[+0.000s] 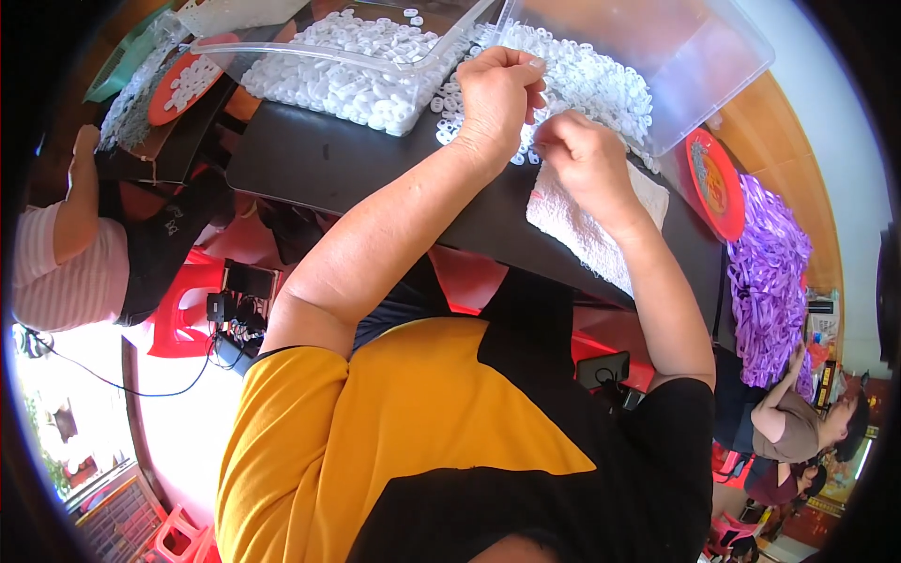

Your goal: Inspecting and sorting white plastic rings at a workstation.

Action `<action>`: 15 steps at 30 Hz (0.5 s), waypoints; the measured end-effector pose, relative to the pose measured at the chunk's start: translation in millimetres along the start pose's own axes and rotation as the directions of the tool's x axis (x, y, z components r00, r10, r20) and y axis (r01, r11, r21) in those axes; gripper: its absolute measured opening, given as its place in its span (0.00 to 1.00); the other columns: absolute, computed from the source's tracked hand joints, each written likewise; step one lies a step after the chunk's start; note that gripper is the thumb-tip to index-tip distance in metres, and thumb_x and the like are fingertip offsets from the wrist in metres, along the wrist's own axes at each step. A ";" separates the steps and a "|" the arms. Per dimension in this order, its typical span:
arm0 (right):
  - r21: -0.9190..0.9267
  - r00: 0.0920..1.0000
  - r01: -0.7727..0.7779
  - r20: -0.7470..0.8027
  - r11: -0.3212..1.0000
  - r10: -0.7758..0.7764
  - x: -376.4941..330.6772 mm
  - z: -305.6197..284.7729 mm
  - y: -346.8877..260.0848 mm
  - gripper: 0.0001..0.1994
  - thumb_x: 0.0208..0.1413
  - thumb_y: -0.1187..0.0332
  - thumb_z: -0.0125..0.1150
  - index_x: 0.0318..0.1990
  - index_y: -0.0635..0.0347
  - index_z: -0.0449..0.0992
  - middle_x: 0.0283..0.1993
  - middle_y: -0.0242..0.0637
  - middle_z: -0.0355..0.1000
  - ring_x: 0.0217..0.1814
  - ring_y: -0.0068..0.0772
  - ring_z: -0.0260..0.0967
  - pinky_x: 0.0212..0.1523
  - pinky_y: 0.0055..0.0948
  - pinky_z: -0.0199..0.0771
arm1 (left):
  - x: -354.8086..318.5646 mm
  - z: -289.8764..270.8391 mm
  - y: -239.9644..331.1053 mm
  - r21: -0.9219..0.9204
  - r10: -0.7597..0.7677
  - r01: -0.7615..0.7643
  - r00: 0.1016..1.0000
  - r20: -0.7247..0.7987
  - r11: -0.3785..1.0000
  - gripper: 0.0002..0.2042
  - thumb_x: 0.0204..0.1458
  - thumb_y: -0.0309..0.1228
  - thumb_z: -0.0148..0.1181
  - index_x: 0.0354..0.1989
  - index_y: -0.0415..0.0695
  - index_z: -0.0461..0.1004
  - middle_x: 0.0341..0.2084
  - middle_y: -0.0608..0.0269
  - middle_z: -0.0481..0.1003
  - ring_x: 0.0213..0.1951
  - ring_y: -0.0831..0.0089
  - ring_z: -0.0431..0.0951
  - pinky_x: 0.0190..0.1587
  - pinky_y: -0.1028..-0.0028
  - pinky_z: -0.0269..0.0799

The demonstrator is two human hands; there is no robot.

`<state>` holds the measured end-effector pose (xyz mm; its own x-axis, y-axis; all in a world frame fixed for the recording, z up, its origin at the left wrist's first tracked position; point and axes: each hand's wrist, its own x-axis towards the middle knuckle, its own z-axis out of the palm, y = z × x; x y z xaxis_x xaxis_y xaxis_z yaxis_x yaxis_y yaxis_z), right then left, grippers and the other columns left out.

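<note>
My left hand (497,98) is raised over the table beside a heap of small white plastic pieces (601,84), which have holes in them. Its fingers are pinched together, and anything between them is too small to make out. Just right of it and nearer to me, my right hand (591,164) has thumb and fingertips pressed together above a white towel (568,220). What that pinch holds is hidden too. Several loose white pieces lie on the dark tabletop (310,155) under and around my hands.
A clear bin (413,89) full of white pieces stands at the left. Another clear bin (704,80) lies behind the heap. At the right are a red plate (699,174) with small bits and bundled purple ribbons (765,272). Other people sit on both sides.
</note>
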<state>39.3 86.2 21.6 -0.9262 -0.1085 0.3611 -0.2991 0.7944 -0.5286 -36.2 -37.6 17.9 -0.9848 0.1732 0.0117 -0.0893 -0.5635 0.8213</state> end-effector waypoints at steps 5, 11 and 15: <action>-0.350 0.961 0.268 0.027 0.898 -0.276 3.1 14.8 0.7 0.04 0.42 0.72 0.63 0.28 0.55 0.78 0.30 0.35 0.72 0.35 0.41 0.72 0.35 0.39 0.71 | 0.1 0.0 1.2 0.052 0.015 -0.013 1.000 -0.026 0.999 0.04 0.49 0.23 0.60 0.29 0.35 0.73 0.20 0.60 0.73 0.19 0.75 0.71 0.18 0.77 0.62; -0.437 0.936 0.346 0.096 0.831 -0.339 2.3 18.4 6.6 0.06 0.41 0.71 0.64 0.30 0.54 0.79 0.30 0.35 0.71 0.34 0.39 0.71 0.38 0.38 0.69 | -2.5 0.4 3.0 0.053 0.010 -0.009 1.000 -0.024 0.999 0.04 0.49 0.22 0.60 0.30 0.34 0.73 0.19 0.60 0.73 0.18 0.76 0.70 0.19 0.77 0.62; -0.411 0.948 0.317 0.103 0.855 -0.302 1.5 19.6 7.1 0.07 0.41 0.71 0.64 0.31 0.53 0.79 0.33 0.34 0.71 0.36 0.39 0.71 0.38 0.39 0.68 | -4.2 2.8 4.8 0.078 -0.002 0.004 1.000 -0.016 0.997 0.04 0.49 0.23 0.59 0.30 0.35 0.73 0.19 0.60 0.73 0.19 0.76 0.69 0.19 0.77 0.62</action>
<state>31.3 80.0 3.4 -0.8109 -0.4044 0.4230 -0.4551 0.8902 -0.0214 -32.0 -38.7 23.4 -0.9869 0.1613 0.0004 -0.0812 -0.4984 0.8631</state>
